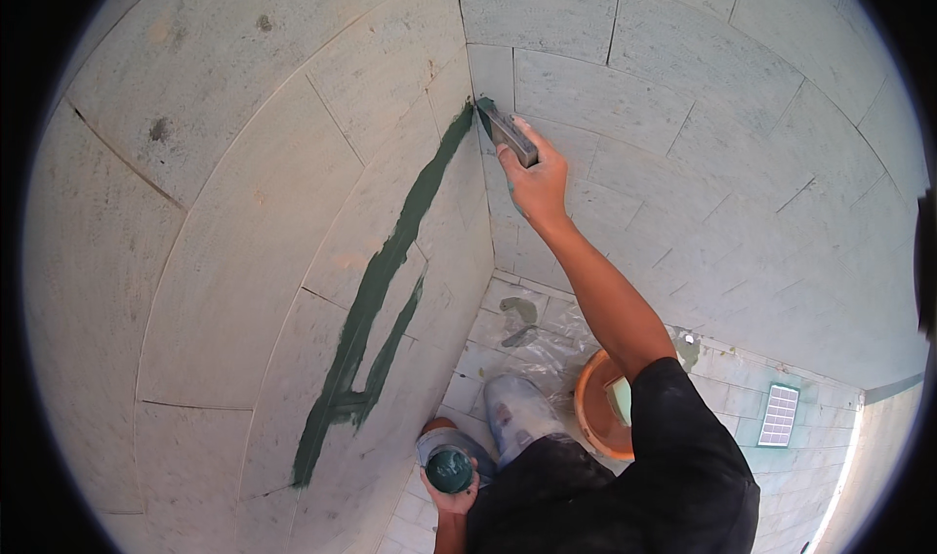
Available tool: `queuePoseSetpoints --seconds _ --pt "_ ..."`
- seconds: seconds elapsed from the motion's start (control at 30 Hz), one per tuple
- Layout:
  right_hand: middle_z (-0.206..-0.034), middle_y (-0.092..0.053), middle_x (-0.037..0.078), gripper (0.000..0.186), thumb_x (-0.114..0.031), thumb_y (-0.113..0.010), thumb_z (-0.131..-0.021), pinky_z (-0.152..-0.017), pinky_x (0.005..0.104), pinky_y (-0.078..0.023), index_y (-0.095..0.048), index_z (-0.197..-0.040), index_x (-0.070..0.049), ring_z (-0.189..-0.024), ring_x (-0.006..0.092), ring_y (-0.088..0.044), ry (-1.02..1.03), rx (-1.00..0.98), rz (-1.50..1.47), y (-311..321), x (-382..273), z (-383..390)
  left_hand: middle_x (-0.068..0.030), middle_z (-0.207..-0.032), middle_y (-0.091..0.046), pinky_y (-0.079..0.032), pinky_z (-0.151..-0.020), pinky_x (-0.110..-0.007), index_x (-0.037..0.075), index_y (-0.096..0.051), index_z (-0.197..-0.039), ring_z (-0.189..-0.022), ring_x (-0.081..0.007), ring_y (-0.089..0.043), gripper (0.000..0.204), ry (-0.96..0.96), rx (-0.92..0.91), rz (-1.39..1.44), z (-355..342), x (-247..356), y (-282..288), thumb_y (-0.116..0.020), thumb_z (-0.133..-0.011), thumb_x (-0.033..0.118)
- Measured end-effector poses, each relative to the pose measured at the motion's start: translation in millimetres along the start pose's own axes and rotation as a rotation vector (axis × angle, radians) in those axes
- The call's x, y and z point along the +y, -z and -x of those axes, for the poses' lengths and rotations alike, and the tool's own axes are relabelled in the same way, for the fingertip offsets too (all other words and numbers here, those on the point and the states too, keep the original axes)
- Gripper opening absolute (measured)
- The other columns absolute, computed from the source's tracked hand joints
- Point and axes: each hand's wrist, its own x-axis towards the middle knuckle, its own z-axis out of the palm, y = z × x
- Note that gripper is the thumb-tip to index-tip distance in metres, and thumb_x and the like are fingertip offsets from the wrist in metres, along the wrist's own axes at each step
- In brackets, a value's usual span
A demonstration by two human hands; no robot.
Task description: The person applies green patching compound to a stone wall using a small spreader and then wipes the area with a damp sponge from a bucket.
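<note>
A wall of pale stone tiles [244, 222] meets a second tiled wall [703, 134] at an inside corner [468, 85], and this corner serves as the landmark. Left of the corner, a long green painted stripe [390, 261] runs down the wall from the corner's upper part toward the floor, with a shorter branch joined to it low down. The coating of the joints is judged to be under way, with most joint lines seen bare.

At the top of the stripe, right against the corner, a flat paintbrush [506, 129] is pressed to the wall, gripped in the closed right hand [535, 185] on an outstretched arm. Below the corner, at the lower edge, a small cup of green paint [449, 469] is cradled from beneath in the left hand [451, 495], fingers curled round it.

On the tiled floor [781, 378], right of and below the corner, an orange bucket [597, 412] stands on crumpled clear plastic sheeting [547, 344]; farther right a small floor grate [779, 414] is set.

A steady drag along a joint seems called for next, the brush reloaded from the cup. Room is tight at the corner; the right wall is open, while bucket and sheeting crowd the footing.
</note>
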Motion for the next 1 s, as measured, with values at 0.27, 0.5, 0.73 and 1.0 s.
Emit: queuePoseSetpoints --seconds 0.27,0.5,0.73,1.0 --pt "-0.111 -0.065 0.015 0.041 0.000 -0.066 -0.085 -0.085 0.0286 -0.046 -0.061 -0.125 -0.002 -0.095 0.0175 -0.059 -0.099 0.039 -0.242 -38.1 10.7 14.8 -0.0185 -0.127 -0.058 -0.049 -0.096 -0.045 0.011 -0.063 -0.119 -0.115 -0.0393 -0.055 0.065 0.017 -0.030 0.054 2.1 -1.6 -1.8 -0.058 -0.082 0.063" --pt "-0.110 -0.064 0.013 0.043 0.006 -0.066 -0.079 -0.087 0.0300 -0.045 -0.063 -0.121 -0.003 -0.097 0.0241 -0.058 0.182 -0.108 -0.058 -21.0 -28.3 61.0 -0.0192 -0.128 -0.057 -0.049 -0.096 -0.046 0.011 -0.061 -0.122 -0.117 -0.0390 -0.054 0.066 0.064 -0.066 0.086 0.5 0.9 -0.5 -0.058 -0.082 0.063" --pt "-0.112 -0.066 0.015 0.044 0.002 -0.068 -0.081 -0.085 0.0294 -0.047 -0.059 -0.124 0.001 -0.095 0.0203 -0.061 -0.062 -0.223 -0.464 -2.3 -54.7 93.5 -0.0179 -0.124 -0.060 -0.052 -0.090 -0.046 0.010 -0.061 -0.121 -0.112 -0.0395 -0.057 0.070 -0.009 -0.020 -0.002 3.6 4.0 1.8 -0.056 -0.081 0.067" --pt "-0.110 -0.065 0.012 0.042 -0.002 -0.067 -0.083 -0.087 0.0257 -0.045 -0.060 -0.124 0.003 -0.097 0.0153 -0.060 -0.013 0.021 -0.151 -31.8 -15.7 23.4 -0.0172 -0.123 -0.060 -0.052 -0.090 -0.046 0.010 -0.060 -0.122 -0.112 -0.0387 -0.057 0.071 -0.014 -0.046 0.015 6.1 -3.5 -1.1 -0.056 -0.080 0.067"
